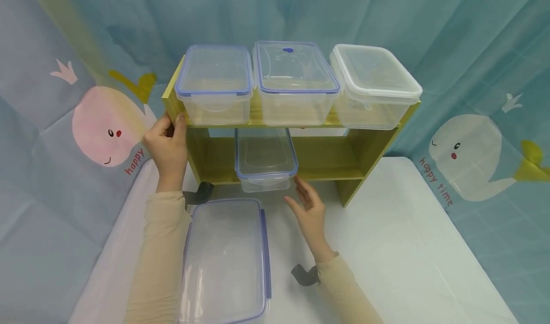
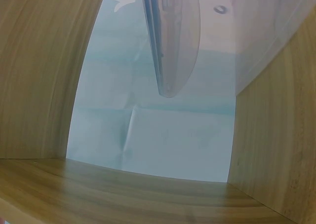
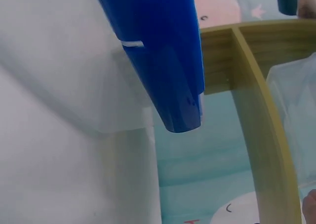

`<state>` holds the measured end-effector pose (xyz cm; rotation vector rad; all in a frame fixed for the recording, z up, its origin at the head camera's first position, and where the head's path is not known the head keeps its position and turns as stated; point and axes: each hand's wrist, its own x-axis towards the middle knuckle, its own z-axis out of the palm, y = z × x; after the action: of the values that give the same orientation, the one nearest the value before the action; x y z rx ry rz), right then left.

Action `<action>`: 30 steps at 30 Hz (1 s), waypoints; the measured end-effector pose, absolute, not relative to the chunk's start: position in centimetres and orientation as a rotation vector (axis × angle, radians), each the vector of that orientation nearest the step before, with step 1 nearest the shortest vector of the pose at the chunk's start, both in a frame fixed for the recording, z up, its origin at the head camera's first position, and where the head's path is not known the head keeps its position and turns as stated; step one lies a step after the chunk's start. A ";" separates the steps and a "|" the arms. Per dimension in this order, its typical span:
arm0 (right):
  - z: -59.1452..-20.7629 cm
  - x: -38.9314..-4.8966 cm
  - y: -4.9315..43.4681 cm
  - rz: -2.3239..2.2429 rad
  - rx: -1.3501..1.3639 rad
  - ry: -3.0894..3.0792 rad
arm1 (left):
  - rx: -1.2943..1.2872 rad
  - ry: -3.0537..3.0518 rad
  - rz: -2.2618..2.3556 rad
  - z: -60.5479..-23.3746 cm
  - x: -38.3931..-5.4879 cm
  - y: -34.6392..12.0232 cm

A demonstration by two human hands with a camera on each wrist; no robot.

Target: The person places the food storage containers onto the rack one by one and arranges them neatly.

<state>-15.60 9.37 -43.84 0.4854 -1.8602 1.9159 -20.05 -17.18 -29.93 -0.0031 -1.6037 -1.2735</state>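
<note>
My left hand [image 1: 167,145] grips the left side panel of a wooden two-tier shelf [image 1: 356,159] near its front edge. On the lower tier, a clear lidded food container [image 1: 266,154] with a blue rim juts out past the shelf's front. Beside its front right corner is my right hand [image 1: 309,212], thumb and fingers apart; whether the fingertips touch the container I cannot tell. Flat on the table in front of the shelf lies a larger clear container [image 1: 227,262] with a blue rim and clips, one blue clip [image 3: 163,61] looming close in the right wrist view.
Two blue-rimmed containers, one at left [image 1: 215,76] and one in the middle [image 1: 296,71], stand on the upper tier. A white-lidded container [image 1: 375,76] is at its right end. Curtains [image 1: 301,9] hang behind the white table [image 1: 408,247].
</note>
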 end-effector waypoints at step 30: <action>-39.7 -16.8 6.1 1.955 0.377 -1.995 | 0.008 -1.618 -1.271 -29.7 -19.9 -17.2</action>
<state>-16.84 6.08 -39.72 0.3767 -1.9945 1.9548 -19.92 -17.23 -29.73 0.0079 -1.6181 -1.2706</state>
